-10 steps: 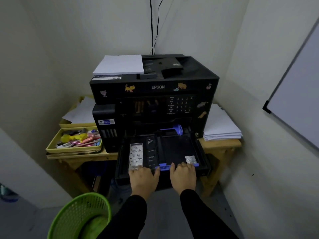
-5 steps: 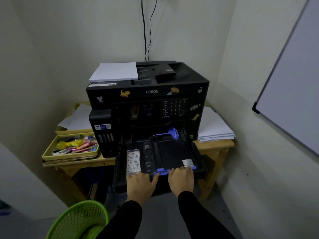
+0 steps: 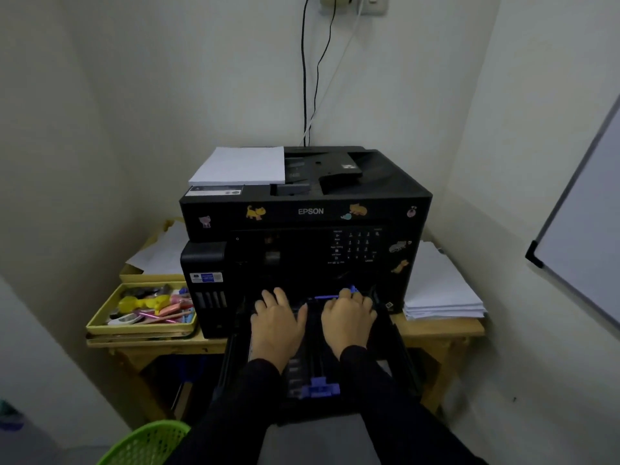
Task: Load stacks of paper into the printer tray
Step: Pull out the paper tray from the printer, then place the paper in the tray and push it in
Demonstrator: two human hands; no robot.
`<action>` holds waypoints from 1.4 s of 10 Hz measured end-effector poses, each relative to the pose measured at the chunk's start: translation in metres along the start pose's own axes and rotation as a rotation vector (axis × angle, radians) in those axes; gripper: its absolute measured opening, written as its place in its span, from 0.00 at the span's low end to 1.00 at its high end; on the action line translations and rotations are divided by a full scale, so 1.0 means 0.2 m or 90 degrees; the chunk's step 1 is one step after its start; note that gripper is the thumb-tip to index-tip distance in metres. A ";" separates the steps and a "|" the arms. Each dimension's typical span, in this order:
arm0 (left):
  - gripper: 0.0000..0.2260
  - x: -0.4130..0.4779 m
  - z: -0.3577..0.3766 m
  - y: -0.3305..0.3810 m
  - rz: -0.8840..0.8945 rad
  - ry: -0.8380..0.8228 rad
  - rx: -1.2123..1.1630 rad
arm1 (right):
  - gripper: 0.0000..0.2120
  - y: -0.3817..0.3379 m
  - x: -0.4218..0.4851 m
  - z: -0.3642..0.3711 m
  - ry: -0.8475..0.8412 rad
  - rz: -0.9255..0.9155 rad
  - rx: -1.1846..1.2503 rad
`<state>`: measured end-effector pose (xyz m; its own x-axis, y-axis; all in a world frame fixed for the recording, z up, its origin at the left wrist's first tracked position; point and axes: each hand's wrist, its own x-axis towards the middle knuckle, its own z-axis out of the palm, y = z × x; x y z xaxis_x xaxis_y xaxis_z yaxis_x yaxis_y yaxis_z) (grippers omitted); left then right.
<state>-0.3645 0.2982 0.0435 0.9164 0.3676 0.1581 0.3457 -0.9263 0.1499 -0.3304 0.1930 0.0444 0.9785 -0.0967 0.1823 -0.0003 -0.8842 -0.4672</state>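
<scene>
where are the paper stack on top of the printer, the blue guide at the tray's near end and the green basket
paper stack on the printer (image 3: 240,166), head view, middle of its top sheet
blue guide (image 3: 320,391), head view, its centre tab
green basket (image 3: 147,441), head view, its mesh wall

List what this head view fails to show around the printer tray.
1. Head view: much of the tray floor, covered by the left hand, right hand and sleeves.
2. Head view: whether the right hand's fingers grip the blue guide; blur and the hand itself hide the contact.
3. Head view: keypad labels, too small and dark.
4. Head view: green basket, cut off by the bottom edge; whiteboard, by the right edge.
</scene>
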 end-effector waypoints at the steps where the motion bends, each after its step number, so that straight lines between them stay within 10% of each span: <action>1: 0.30 0.16 -0.09 0.01 -0.005 0.105 -0.010 | 0.16 -0.12 0.16 -0.05 0.037 -0.049 0.040; 5: 0.23 0.94 -0.59 -0.25 0.015 0.297 -0.069 | 0.11 -0.79 0.78 -0.26 0.176 -0.233 0.273; 9: 0.31 1.66 -0.67 -0.58 -0.101 0.038 -0.126 | 0.05 -1.19 1.42 -0.13 -0.122 0.067 0.404; 11: 0.29 1.76 -0.60 -0.61 -0.114 -0.101 -0.190 | 0.23 -1.25 1.50 -0.08 -0.230 0.108 0.343; 14: 0.20 1.76 -0.69 -0.60 -0.060 -0.126 -0.165 | 0.19 -1.36 1.48 -0.18 -0.238 0.030 0.233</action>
<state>-0.1116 0.5510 0.2167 0.9131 0.4036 -0.0572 0.3911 -0.8278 0.4023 -0.0486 0.3892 0.2563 0.9860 0.0963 -0.1363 -0.0396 -0.6583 -0.7517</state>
